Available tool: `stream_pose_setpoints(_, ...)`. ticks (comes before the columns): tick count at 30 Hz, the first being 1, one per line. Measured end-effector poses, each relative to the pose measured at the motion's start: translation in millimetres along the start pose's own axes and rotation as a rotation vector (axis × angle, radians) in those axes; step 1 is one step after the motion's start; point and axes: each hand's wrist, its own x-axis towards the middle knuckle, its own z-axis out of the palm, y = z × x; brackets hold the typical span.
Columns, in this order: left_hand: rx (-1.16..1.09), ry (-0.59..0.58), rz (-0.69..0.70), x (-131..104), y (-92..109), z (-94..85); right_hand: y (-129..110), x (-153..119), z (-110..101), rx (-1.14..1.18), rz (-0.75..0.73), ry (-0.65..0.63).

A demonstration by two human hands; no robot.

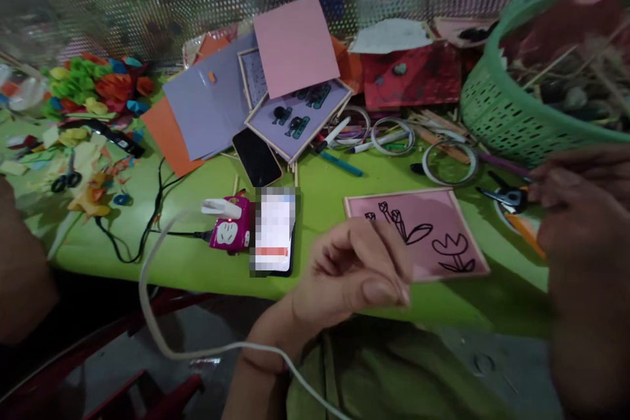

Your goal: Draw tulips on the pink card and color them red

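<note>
My left hand (354,269) is above the table's front edge, thumb and fingers pinched together. Whatever is in the pinch, if anything, is too small to make out. Partly behind it lies a pink framed card (423,243) with black flower outlines. My right hand (566,210), blurred at the right edge, has its fingers curled closed, and their contents are hidden. Close to its fingertips are a small black and grey tool (509,197) and a purple pen (502,163); I cannot tell whether it touches them. An orange strip (526,235) lies below the tool.
A green basket (477,95) stands at the back right. Tape rolls (450,163), a lit phone (273,230), a dark phone (258,157) and a magenta power adapter (229,230) with a white cable lie across the table. Another person's arm (22,269) shows at left.
</note>
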Motion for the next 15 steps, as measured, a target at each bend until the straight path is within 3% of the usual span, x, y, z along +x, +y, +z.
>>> stream_pose_setpoints(3, -0.195, 0.047, 0.094, 4, -1, 1.5, -7, -2, 9, 0.005, -0.044, 0.071)
stream_pose_setpoints(6, -0.175, 0.112, 0.171, 2, -3, -2.6, -10, -2, 11, 0.025, -0.046, 0.064)
stream_pose_setpoints(11, 0.101, 0.25, 0.174, -8, -19, -16.3, -6, -1, 9, 0.071, -0.029, 0.047)
stream_pose_setpoints(15, 0.424, 0.19, 0.156, -16, -26, -24.2, -2, -1, 8, 0.119, -0.027, 0.037)
